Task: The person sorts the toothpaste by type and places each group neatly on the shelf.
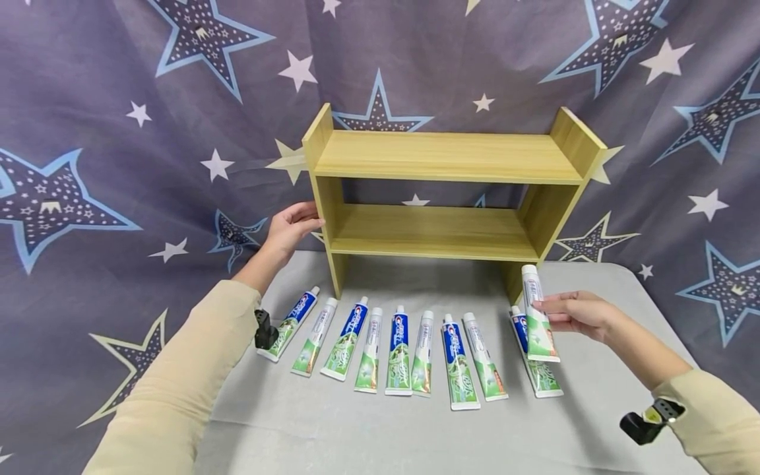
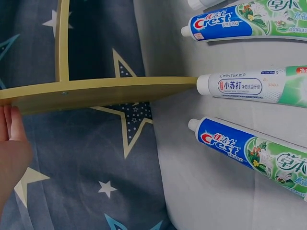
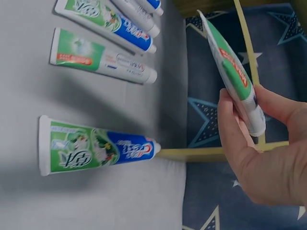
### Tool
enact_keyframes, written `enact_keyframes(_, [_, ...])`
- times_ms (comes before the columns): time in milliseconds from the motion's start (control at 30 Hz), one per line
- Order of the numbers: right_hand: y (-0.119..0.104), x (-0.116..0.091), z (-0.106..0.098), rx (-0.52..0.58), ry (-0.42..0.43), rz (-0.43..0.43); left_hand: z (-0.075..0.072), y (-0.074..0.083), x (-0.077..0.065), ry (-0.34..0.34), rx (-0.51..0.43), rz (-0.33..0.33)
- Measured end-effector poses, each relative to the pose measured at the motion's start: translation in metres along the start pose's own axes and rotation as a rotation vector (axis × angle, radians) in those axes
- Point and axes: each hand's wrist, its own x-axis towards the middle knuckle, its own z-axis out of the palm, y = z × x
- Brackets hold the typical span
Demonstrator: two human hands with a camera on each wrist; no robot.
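Beige sleeve (image 1: pixel 172 382) nearest, lower left; left hand (image 1: pixel 293 226), fingers relaxed, touches the shelf (image 1: pixel 448 158), seemingly to steady it; tubes (image 1: pixel 398 356) fan across lower centre, labels up as if for reading; lower right, right hand (image 1: pixel 576 311) pinches a white-and-green tube (image 1: pixel 539 323).

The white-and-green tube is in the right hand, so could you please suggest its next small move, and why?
Probably lift the white-and-green tube in the right hand toward the lower board of the wooden shelf: the tube is clear of the table, that board looks bare, and the left hand touches the shelf's side, perhaps steadying it.
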Motion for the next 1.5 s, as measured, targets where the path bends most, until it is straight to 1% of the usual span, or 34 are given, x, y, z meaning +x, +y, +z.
enact_keyframes(167, [-0.009, -0.004, 0.005, -0.004, -0.014, -0.01, 0.0, 0.0, 0.0, -0.008, 0.009, -0.004])
enact_keyframes(333, [-0.019, -0.007, 0.01, -0.005, -0.045, -0.043, 0.001, -0.001, 0.0, -0.018, 0.008, 0.003])
enact_keyframes(467, [-0.029, -0.012, 0.015, -0.027, -0.038, -0.044, 0.002, -0.001, 0.001, -0.024, -0.005, 0.005])
enact_keyframes(733, [-0.048, -0.017, 0.026, -0.066, -0.057, -0.059, 0.002, -0.001, 0.002, -0.015, -0.009, 0.004])
enact_keyframes(867, [-0.059, -0.022, 0.031, -0.065, -0.072, -0.074, 0.002, -0.001, 0.003, -0.011, -0.009, 0.008])
enact_keyframes(1067, [-0.078, -0.034, 0.036, -0.066, -0.034, -0.082, 0.002, -0.001, 0.003, -0.009, -0.023, 0.006])
enact_keyframes(1300, [-0.097, -0.04, 0.038, -0.086, 0.007, -0.101, 0.001, -0.001, 0.0, 0.0, 0.008, -0.01])
enact_keyframes(1500, [-0.111, -0.048, 0.037, -0.109, 0.039, -0.103, 0.0, 0.0, -0.001, 0.001, -0.001, -0.008])
